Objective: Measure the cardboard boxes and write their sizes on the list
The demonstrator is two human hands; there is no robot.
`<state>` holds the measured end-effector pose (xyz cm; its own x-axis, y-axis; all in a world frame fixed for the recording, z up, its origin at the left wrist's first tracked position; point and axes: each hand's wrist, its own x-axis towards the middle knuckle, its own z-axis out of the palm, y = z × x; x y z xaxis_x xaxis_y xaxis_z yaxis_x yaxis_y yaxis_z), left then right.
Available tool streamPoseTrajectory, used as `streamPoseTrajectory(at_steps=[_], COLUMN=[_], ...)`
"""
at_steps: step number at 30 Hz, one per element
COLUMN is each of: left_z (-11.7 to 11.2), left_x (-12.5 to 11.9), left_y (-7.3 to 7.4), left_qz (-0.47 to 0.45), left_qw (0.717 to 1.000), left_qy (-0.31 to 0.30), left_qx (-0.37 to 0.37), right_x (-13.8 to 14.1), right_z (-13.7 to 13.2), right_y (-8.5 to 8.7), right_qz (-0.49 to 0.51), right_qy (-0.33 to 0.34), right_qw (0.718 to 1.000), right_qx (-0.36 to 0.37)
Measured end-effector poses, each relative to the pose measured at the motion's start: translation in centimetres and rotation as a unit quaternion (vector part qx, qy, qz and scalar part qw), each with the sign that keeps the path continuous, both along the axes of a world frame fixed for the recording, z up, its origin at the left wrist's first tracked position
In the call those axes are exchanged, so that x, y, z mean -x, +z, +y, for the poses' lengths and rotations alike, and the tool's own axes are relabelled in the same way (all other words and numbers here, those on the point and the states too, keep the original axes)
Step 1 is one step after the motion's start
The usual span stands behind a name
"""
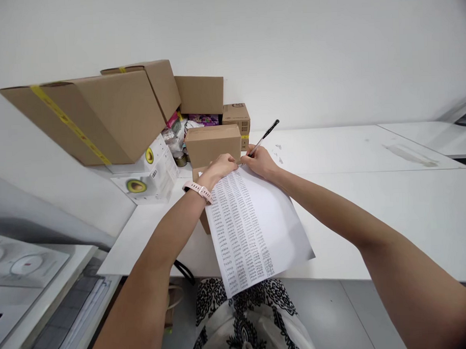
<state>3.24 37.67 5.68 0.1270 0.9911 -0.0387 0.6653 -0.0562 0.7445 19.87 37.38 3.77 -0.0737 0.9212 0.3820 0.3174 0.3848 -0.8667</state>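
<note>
A sheet of paper [254, 230] with several columns of small handwriting lies tilted on the white table, its near corner hanging past the front edge. The right part of the sheet is blank. My right hand [260, 161] is closed around a black-capped pen [267, 130], its tip down at the top of the paper. Beside it, my left hand [222, 166], with a pale pink band [198, 191] on the wrist, holds the sheet's top edge with bent fingers. Part of an open cardboard box [213, 144] stands just behind, partly covered by the paper and my left hand.
Large taped cartons [101, 115] are stacked at the left on white boxes with avocado pictures [149, 185]. A small brown carton [236, 116] and a jar [180, 159] stand at the back. The white table [372, 210] stretches right; its front edge is near my lap.
</note>
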Motion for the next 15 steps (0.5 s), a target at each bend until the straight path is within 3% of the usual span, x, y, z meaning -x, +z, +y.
streamPoseTrajectory(at_steps=[15], left_z=[-0.03], left_x=[0.05], left_y=[0.01], left_qz=[-0.006], left_qw=[1.0], left_qy=[-0.004], left_qx=[0.003], right_x=[0.02], right_z=[0.01], right_y=[0.03], right_qz=[-0.008], right_qy=[0.001], right_qw=[1.0], right_qx=[0.012])
